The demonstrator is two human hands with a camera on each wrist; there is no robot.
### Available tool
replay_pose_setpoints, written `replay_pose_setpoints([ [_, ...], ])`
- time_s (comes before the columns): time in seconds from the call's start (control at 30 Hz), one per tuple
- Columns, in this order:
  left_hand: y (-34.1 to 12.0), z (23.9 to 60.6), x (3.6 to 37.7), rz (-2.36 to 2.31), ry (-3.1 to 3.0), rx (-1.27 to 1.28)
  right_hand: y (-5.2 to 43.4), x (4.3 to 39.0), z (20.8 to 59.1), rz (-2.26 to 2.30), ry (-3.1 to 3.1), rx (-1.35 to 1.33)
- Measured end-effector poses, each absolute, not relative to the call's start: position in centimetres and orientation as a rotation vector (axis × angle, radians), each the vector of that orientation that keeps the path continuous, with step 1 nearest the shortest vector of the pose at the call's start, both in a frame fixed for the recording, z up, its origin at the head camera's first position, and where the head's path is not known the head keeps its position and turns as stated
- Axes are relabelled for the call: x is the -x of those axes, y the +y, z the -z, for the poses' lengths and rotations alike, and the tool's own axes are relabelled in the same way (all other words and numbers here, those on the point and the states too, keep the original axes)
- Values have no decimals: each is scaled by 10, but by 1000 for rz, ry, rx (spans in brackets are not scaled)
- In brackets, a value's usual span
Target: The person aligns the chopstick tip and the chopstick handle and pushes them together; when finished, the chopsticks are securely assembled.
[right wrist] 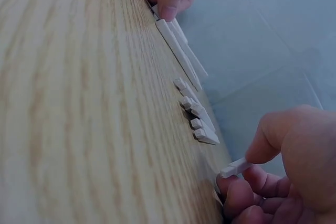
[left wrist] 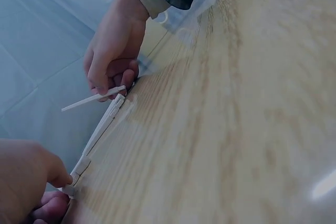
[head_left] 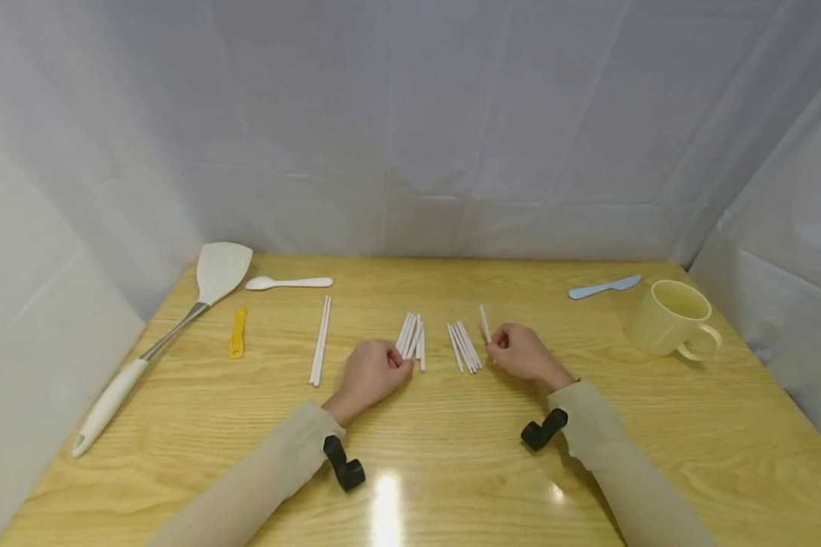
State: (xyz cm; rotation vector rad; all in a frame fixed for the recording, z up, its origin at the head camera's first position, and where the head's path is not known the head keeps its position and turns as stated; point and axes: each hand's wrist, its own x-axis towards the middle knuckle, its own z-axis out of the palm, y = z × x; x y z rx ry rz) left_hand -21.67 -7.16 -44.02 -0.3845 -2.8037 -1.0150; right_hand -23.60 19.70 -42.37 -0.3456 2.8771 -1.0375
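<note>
Two bunches of short white sticks lie side by side at mid-table, a left bunch (head_left: 411, 334) and a right bunch (head_left: 464, 346). My left hand (head_left: 398, 363) is curled at the near end of the left bunch (left wrist: 101, 128), thumb and fingers pinching the stick ends. My right hand (head_left: 496, 346) sits just right of the right bunch (right wrist: 197, 119) and pinches a single white stick (head_left: 484, 323) by its near end. That stick (left wrist: 93, 98) is tilted up off the wood. In the right wrist view the held stick's end (right wrist: 234, 168) shows between thumb and finger.
A pair of longer white sticks (head_left: 320, 339) lies left of the hands. Farther left are a yellow clip-like piece (head_left: 237, 332), a white spatula (head_left: 178, 327) and a white spoon (head_left: 289, 282). A pale blue knife (head_left: 603, 286) and a yellow mug (head_left: 670, 317) stand at the right. White sheets surround the table (head_left: 451, 471).
</note>
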Motion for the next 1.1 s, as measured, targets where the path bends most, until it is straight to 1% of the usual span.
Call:
replay_pose_setpoints([
  [0.17,-72,441,215,1135,-2760,420,198,237,427,1086,2918,401],
  [0.33,-70,437,213,1257,-2696,476,198,239,430,1290,2918,456],
  [0.53,-67,436,211,1370,-2642,470,199,239,429,1618,2692,475],
  [0.63,-67,438,210,1445,-2600,479,199,238,427,1708,2557,469],
  [0.87,-64,439,210,1609,-2566,449,199,236,422,1765,2462,469],
  [1.1,-62,437,206,1589,-2638,549,195,233,415,1800,2403,504],
])
